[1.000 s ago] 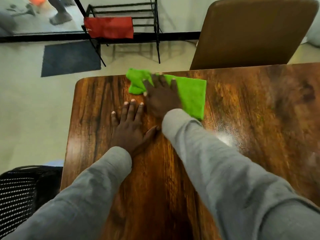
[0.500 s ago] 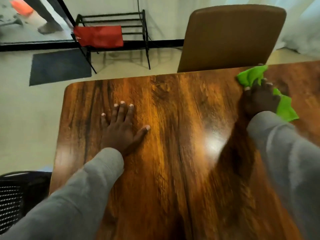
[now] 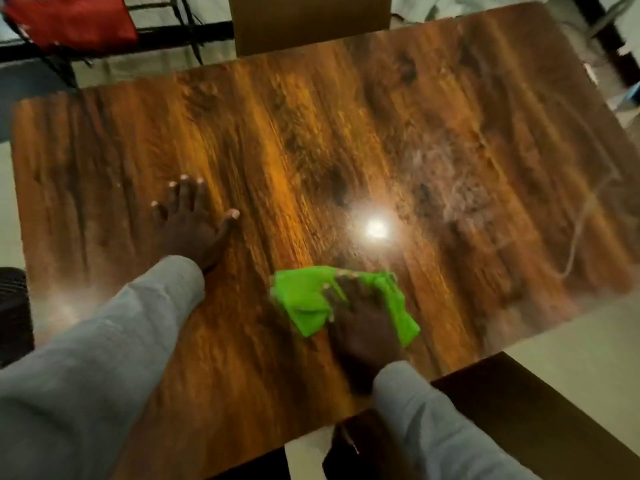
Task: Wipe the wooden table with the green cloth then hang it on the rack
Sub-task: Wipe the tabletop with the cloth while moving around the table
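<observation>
Head view shows one green cloth [image 3: 308, 303] lying under the right hand [image 3: 363, 327], which presses it flat with fingers laid over it near the wooden desk's [image 3: 346, 133] near edge, while the left hand [image 3: 192, 223] rests spread on the desk, well apart from the cloth.

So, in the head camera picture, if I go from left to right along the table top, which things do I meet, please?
left hand → bright light reflection → whitish smear, all on the wooden table. The green cloth and right hand overlap, so I leave them out.
</observation>
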